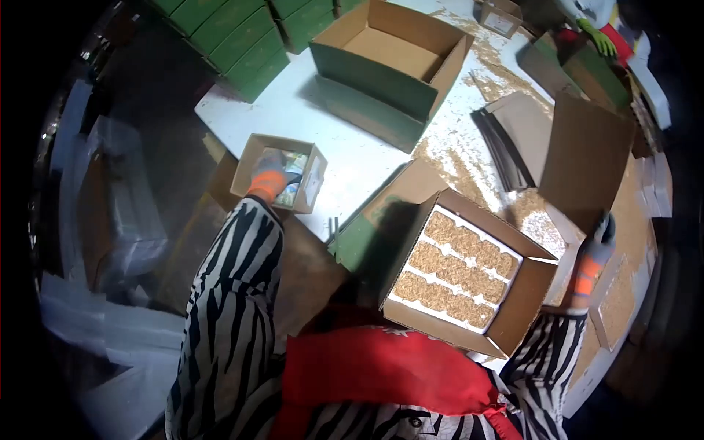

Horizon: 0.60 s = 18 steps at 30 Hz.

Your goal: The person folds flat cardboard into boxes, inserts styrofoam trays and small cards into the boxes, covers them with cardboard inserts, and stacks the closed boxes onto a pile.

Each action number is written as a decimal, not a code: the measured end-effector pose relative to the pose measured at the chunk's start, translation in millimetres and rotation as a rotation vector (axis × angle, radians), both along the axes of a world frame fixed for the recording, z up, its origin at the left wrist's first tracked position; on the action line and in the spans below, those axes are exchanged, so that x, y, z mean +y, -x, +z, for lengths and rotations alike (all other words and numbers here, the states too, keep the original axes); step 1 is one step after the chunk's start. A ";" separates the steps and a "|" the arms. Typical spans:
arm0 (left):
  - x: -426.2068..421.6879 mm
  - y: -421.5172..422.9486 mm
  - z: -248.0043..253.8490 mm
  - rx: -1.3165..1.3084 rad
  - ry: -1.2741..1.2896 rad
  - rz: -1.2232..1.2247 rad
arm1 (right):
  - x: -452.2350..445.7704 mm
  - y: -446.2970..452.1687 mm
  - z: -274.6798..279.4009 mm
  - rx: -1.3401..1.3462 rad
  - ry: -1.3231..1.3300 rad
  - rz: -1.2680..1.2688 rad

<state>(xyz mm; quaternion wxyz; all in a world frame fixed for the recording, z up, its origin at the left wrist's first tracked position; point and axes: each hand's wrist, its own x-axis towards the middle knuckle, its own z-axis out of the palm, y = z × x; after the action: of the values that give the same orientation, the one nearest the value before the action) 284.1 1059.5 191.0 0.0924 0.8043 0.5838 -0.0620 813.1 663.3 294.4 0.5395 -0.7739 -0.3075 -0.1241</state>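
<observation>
My left hand (270, 177), in a grey and orange glove, reaches into a small cardboard box (316, 176) at the table's left edge. Its fingers are at some printed packets (295, 163); whether they grip one is hidden. On the right my gloved right hand (601, 238) pinches the lower corner of a brown cardboard sheet (587, 158), which stands tilted. Between my hands, close to my body, an open carton (539, 275) holds a white tray (456, 268) with several rows filled with tan, crumbly material.
A large open green box (374, 92) stands at the back of the white table (235, 117). Green boxes (235, 44) are stacked at upper left. Flat cardboard sheets (517, 132) lie right of centre. Another person's gloved hand (598, 37) is at upper right. Loose crumbs are scattered about.
</observation>
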 end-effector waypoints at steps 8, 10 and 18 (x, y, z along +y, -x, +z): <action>34.4 67.7 -38.6 -0.331 0.032 -0.010 | -107.6 98.2 16.2 0.110 -0.186 -0.192; -0.1 59.9 9.9 -0.302 -0.179 -0.094 | -120.9 122.7 27.2 0.028 -0.148 -0.253; 3.0 58.5 13.0 -0.242 -0.270 -0.076 | -150.0 157.6 68.4 0.001 -0.098 -0.376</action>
<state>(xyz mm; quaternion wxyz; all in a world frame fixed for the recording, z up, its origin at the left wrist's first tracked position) 225.6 1062.6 204.0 0.0507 0.8325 0.5406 0.1106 655.5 513.3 362.8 0.5440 -0.7906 -0.1511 -0.2371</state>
